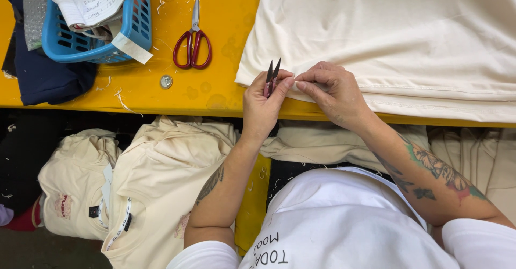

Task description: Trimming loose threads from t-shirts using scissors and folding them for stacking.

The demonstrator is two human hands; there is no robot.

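the left hand (263,105) grips small thread snips (271,78), blades up, while the right hand (330,91) pinches the hem of the cream garment (408,37) on the yellow table (215,94).

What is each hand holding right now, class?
Left hand: closed around small thread snips, blades pointing up.
Right hand: fingers pinched on the edge of the cream fabric.

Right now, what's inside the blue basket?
The blue basket holds white paper sheets and clear plastic wrap. Anything beneath them is covered, so it cannot be seen.
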